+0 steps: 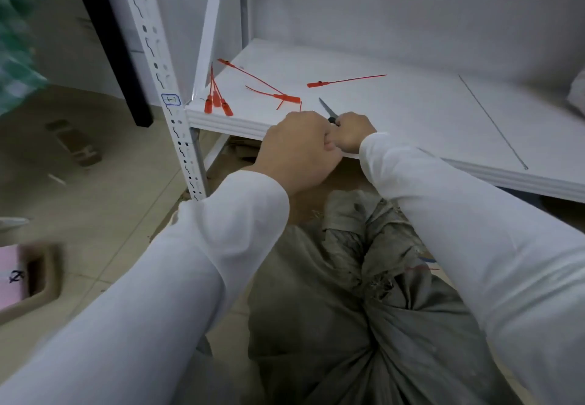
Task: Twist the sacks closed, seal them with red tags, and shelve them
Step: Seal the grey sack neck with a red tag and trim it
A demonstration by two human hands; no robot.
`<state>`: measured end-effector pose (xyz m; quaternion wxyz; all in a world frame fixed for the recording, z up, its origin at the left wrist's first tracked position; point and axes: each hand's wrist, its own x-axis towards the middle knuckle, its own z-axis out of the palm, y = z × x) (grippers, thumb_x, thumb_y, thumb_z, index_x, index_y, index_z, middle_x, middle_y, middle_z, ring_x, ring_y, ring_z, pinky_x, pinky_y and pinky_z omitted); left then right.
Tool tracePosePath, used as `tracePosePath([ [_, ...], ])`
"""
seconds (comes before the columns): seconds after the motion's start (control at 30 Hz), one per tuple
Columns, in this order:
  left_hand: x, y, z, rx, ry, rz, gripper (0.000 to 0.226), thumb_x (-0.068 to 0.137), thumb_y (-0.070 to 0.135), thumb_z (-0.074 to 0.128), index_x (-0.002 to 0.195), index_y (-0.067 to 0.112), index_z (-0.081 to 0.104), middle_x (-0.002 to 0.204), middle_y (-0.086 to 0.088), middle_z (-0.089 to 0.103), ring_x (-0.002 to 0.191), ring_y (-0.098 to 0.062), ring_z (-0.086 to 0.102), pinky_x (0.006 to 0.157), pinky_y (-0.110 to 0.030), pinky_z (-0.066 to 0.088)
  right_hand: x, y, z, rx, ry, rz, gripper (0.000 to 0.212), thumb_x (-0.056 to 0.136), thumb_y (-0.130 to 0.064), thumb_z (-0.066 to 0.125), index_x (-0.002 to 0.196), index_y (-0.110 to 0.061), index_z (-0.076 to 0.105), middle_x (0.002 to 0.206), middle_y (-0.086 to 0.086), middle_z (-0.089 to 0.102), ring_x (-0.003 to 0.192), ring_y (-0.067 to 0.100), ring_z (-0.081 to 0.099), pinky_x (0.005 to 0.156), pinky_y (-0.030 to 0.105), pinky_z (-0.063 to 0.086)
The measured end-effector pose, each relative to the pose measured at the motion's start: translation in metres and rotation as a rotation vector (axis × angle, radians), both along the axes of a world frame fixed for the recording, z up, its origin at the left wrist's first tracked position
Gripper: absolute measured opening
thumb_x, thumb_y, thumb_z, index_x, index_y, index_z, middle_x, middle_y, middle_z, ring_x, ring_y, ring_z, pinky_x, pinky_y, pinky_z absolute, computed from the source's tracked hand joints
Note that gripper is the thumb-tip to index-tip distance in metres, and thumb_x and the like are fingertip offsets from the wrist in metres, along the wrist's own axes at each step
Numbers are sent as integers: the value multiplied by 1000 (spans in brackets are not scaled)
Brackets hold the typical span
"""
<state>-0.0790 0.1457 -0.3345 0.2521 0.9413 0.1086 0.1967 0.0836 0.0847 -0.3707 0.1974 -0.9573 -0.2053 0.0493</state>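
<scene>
A grey-green sack (323,309) stands on the floor below my arms, its neck twisted into a bunch (364,240) with a thin red tag (422,268) around it. My left hand (297,148) is a closed fist at the white shelf's front edge; what it holds is hidden. My right hand (351,131) touches it and grips scissors (327,109) whose blades point away over the shelf. Several loose red tags lie on the shelf: a bundle (217,102) at the left corner, one (286,97) near my hands, one (345,81) farther back.
The white metal shelf (411,113) runs right; another pale sack (577,91) sits at its right end. A perforated white upright (161,78) stands at the left corner. Cardboard (34,281) and a pink sheet lie on the tiled floor at left.
</scene>
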Motion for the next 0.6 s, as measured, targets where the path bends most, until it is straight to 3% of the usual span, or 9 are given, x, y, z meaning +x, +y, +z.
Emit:
tracePosePath([
  [0.1, 2, -1, -2, -14, 30, -26, 17, 89, 25, 59, 82, 12, 67, 81, -5, 64, 77, -16, 59, 70, -25, 50, 4, -3, -4, -33, -81, -80, 25, 96, -23, 52, 111, -5, 61, 109, 14, 64, 84, 27, 55, 68, 31, 41],
  [0.23, 2, -6, 2, -21, 24, -57, 17, 88, 24, 60, 85, 10, 69, 86, -5, 66, 77, -16, 59, 72, -25, 51, 6, -5, -4, -77, -186, -186, 20, 90, -20, 59, 104, -6, 61, 109, 14, 63, 100, 32, 59, 73, 34, 46],
  [0.37, -1, -10, 4, 4, 18, -78, 17, 88, 24, 60, 85, 11, 70, 90, -4, 67, 79, -16, 60, 77, -29, 54, 7, -8, -2, -40, -112, -258, 20, 88, -16, 61, 106, -6, 59, 107, 12, 60, 100, 32, 62, 70, 31, 41],
  [0.5, -1, -9, 0, 25, 38, -72, 16, 90, 25, 59, 85, 13, 69, 86, -3, 66, 76, -14, 59, 77, -28, 55, 4, -14, 3, -24, -116, -246, 21, 80, -17, 69, 89, -10, 51, 107, 12, 61, 93, 31, 61, 69, 29, 42],
  [0.6, -2, -9, -2, 35, 76, -94, 16, 89, 24, 59, 82, 12, 68, 76, -3, 63, 72, -16, 60, 73, -30, 56, 1, -29, 2, 66, -41, -213, 31, 78, -29, 75, 76, -11, 49, 95, 9, 61, 80, 28, 60, 67, 31, 49],
])
